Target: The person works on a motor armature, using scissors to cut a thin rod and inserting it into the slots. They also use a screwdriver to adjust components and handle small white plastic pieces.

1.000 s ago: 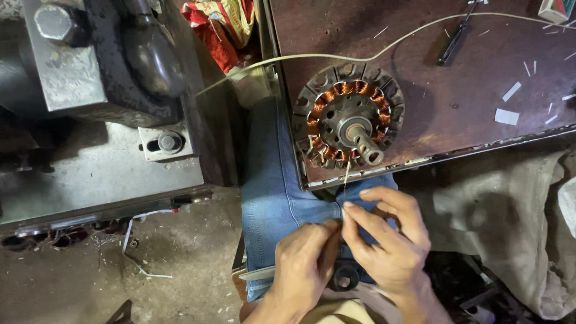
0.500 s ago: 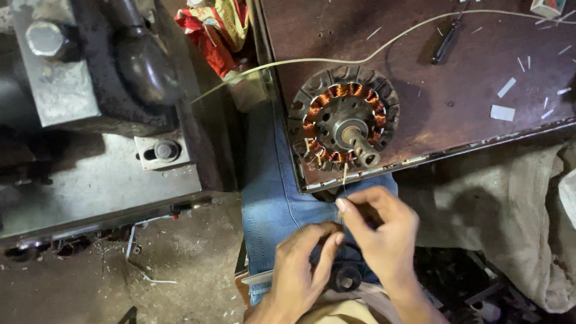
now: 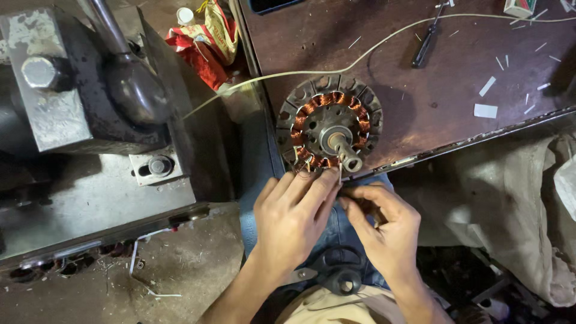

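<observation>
Fan motor stator (image 3: 329, 130): round laminated steel core with copper windings and a protruding central shaft, lying flat at the near edge of the dark workbench (image 3: 456, 66), thin lead wires (image 3: 340, 175) hanging from its rim.

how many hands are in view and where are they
2. The left hand pinches at the near edge of the copper-wound stator; the right hand is beside it, fingertips meeting at a thin wire lead. None seem hidden.

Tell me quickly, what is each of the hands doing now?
Left hand: fingers closed, pinching at the near edge of the motor stator.
Right hand: fingers closed on a thin wire from the stator.
</observation>
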